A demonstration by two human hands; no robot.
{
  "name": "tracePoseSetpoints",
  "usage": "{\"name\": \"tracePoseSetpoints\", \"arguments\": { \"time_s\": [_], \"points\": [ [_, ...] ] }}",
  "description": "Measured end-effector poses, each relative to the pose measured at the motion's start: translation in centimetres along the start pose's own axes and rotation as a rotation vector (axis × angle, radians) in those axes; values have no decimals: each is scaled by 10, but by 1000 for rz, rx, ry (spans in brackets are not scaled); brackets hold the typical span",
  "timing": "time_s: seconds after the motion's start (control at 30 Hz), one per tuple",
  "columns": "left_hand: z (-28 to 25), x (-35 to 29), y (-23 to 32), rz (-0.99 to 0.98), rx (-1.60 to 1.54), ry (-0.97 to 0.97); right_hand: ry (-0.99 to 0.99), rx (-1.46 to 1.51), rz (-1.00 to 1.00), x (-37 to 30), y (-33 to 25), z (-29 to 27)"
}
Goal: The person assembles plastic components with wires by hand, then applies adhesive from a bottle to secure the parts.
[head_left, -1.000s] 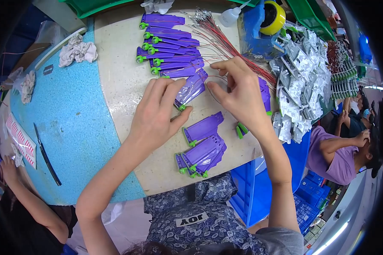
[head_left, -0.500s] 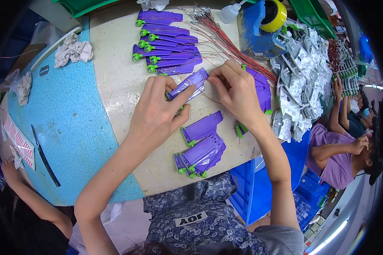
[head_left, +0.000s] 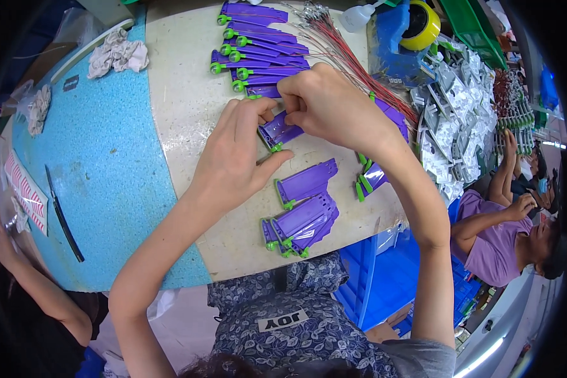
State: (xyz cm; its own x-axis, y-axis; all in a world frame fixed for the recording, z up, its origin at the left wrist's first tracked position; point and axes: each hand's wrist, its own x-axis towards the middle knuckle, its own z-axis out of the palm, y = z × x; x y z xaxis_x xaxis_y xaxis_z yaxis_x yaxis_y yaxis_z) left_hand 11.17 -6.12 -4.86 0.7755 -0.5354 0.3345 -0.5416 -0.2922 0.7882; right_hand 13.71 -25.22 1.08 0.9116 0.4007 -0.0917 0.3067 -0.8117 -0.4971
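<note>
Between my hands is a purple plastic part (head_left: 280,130) with a green end piece, lying at a slant above the table. My left hand (head_left: 228,151) grips it, curled fingertips at its far edge and thumb by the green end. Over its right portion my right hand (head_left: 326,104) is closed in a pinch; what the fingertips hold is hidden. Several similar purple parts with green round ends (head_left: 258,47) lie in a row beyond, with thin wires along them. A smaller group of purple parts (head_left: 305,217) lies nearer me.
Red wires (head_left: 343,50) lie bundled at the back, near a yellow tape roll (head_left: 420,25) on a blue dispenser. Grey-white plastic parts (head_left: 453,113) are heaped at right. A black-handled blade (head_left: 63,217) rests on the blue mat (head_left: 116,189). Co-workers sit at both sides.
My right hand has moved left over the purple part and now covers its right portion. My left thumb has come off the part's face toward the green end. The view has shifted slightly.
</note>
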Motion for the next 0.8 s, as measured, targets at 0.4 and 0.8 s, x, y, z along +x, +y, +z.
{"name": "tracePoseSetpoints", "arguments": {
  "time_s": [0.4,0.8],
  "points": [
    [2,-2,-3,-33,-3,28,-286,460,415,1,-20,4],
    [4,-1,4,149,214,-6,446,373,411,-56,9,-11]
  ]
}}
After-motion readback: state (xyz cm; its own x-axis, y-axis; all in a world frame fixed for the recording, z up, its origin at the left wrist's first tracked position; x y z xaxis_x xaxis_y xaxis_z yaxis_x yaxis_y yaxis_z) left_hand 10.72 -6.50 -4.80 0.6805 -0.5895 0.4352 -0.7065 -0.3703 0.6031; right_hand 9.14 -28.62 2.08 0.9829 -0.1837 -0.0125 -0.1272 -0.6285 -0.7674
